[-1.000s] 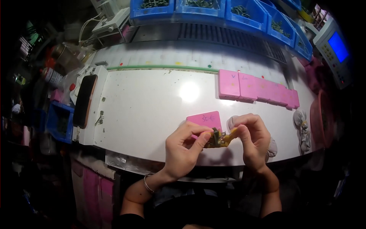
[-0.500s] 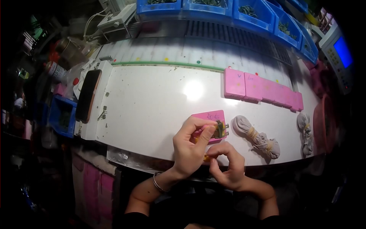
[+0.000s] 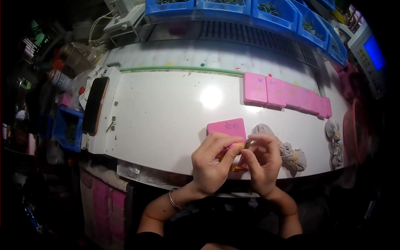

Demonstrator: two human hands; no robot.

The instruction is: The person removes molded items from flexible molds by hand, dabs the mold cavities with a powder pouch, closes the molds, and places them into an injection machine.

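Note:
My left hand (image 3: 212, 161) is closed, with thumb and forefinger pinching a small part (image 3: 238, 145) that shows pink and yellow, with a dark greenish end (image 3: 248, 143). My right hand (image 3: 264, 163) is curled close on the right, its thumb and fingertips at that dark end. The fingers cover most of the part, so its exact kind is hidden. A red and yellow bit (image 3: 238, 168) shows below, between the hands. Just beyond them, a pink block (image 3: 226, 126) with handwriting lies on the white table (image 3: 166, 112).
Several pink blocks (image 3: 287, 93) form a row at the right. Tied grey cloth bundles (image 3: 293, 156) lie beside my right hand. A phone (image 3: 96, 104) rests at the left edge. Blue bins (image 3: 275, 21) line the back; a device with a blue screen (image 3: 374, 52) stands far right.
My right hand has moved up and right, from below the part to its dark end. The part has turned in my left hand, and its metal pins no longer show.

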